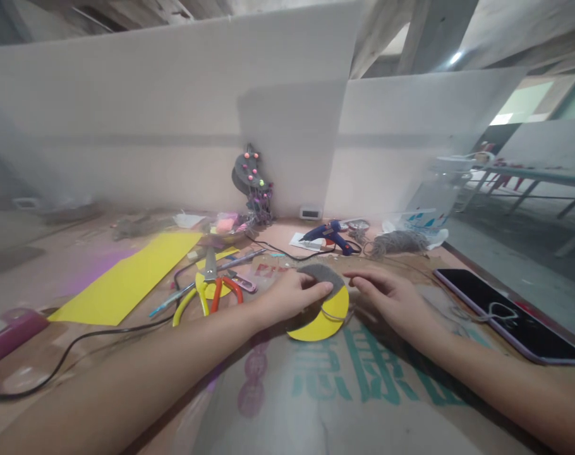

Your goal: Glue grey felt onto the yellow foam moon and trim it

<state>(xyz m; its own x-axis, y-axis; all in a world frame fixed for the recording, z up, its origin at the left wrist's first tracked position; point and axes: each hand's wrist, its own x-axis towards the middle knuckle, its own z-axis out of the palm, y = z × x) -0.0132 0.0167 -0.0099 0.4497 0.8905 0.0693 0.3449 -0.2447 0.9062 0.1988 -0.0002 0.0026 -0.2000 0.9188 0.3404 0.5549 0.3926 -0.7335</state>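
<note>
Head view showed our left hand (292, 294) gripping the yellow disc (323, 316) on the counter (363, 392); our right hand (392, 297) lay open just beside it.

Both bare forearms reach forward from the lower corners and converge toward the middle. The left forearm (150, 373) runs up from the lower left, and its left hand (294, 294) lies palm down with fingers loosely curled and pointing right. The right forearm (505, 379) comes from the lower right, its right hand (392, 300) flat, palm down, fingers extended leftward. The fingertips of the two hands are near each other but apart.
</note>
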